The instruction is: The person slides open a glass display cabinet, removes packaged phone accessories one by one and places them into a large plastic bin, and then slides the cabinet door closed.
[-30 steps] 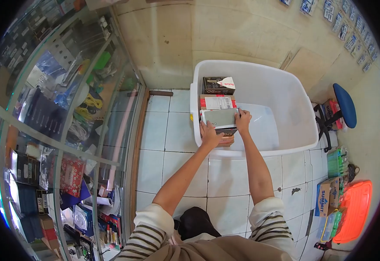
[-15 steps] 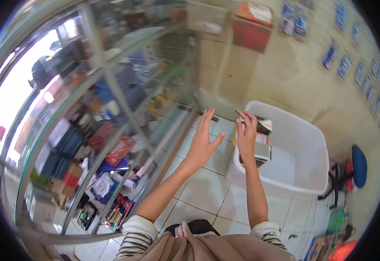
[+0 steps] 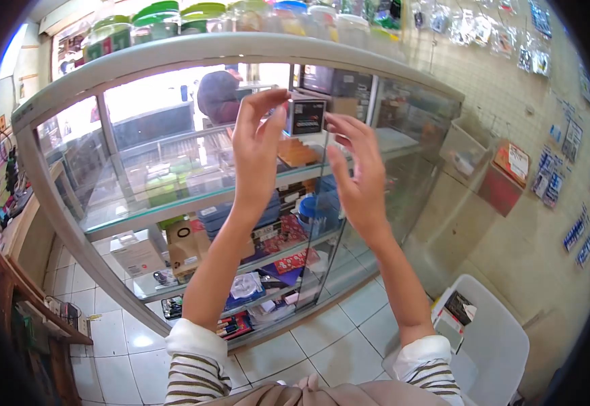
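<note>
Both my hands are raised before a glass display cabinet (image 3: 173,223), one on each side of a small dark box (image 3: 307,117) with pale edges. My left hand (image 3: 257,145) is open, thumb apart from its bent fingers, near the box's left side. On the other side my right hand (image 3: 359,166) is open too, its fingertips close to the box's right edge. Whether either hand touches the box, I cannot tell. Behind the glass, below my hands, lie a blue-lidded tub (image 3: 314,211), a red patterned packet (image 3: 293,260) and several boxes.
Lidded plastic tubs (image 3: 203,19) line the cabinet top. At lower right stands a white basin (image 3: 504,331) with packages inside. A red box (image 3: 502,189) and hanging packets (image 3: 550,177) are on the right wall. A person (image 3: 218,97) shows beyond the glass.
My view has swung up and left, from the white basin to the cabinet. Both hands have risen from near the basin to either side of the dark box.
</note>
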### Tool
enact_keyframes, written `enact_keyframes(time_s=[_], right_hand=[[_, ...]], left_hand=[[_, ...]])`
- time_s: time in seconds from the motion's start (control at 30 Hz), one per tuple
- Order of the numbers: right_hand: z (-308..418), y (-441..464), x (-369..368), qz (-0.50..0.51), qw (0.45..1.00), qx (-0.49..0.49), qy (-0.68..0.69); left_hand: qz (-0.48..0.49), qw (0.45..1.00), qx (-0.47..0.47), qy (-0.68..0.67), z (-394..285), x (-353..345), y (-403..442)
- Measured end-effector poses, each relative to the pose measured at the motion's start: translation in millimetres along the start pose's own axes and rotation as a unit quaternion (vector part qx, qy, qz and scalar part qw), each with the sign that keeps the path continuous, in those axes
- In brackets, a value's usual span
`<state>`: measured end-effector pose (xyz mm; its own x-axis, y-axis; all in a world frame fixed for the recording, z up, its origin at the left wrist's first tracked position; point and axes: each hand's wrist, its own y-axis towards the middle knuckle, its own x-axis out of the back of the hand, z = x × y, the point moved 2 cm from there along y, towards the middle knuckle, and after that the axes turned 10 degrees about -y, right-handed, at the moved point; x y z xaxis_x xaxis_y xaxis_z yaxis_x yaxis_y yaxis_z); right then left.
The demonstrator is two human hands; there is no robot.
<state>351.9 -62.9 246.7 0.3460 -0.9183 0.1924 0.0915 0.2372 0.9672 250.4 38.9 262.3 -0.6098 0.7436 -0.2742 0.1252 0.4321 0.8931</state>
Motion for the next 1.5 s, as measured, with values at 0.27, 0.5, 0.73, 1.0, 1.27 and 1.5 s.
enact_keyframes(time_s=[0.27,0.5,0.73,1.0,1.27,1.5], right_hand=[[-73.2,33.1,-120.8,-0.052,0.994,-0.054,-0.075],[-151.6,49.1,-168.1,-0.122,0.941,-0.26,-0.179],[-193.3,48.5,-179.8,-0.117,0.879,-0.394,-0.241],[-194.4,48.6,-174.4,-0.117,0.861,-0.458,-0.186],[-205.6,37.2,-184.2,-0.132,0.904,-0.319,-0.25],[-128.2,38.3,-159.2,-0.039,0.878,-0.457,-0.138]], left_hand=[[-0.098,0.983,0.151,0.036,125.8,44.9,66.3],[-0.102,0.955,0.229,0.159,183.6,49.3,82.7],[-0.046,0.927,0.227,0.295,238.7,58.6,80.0],[-0.005,0.927,0.355,0.122,249.1,63.6,72.3],[-0.053,0.941,0.272,0.192,291.5,95.5,88.2],[-0.2,0.914,0.316,0.156,248.0,94.0,77.0]])
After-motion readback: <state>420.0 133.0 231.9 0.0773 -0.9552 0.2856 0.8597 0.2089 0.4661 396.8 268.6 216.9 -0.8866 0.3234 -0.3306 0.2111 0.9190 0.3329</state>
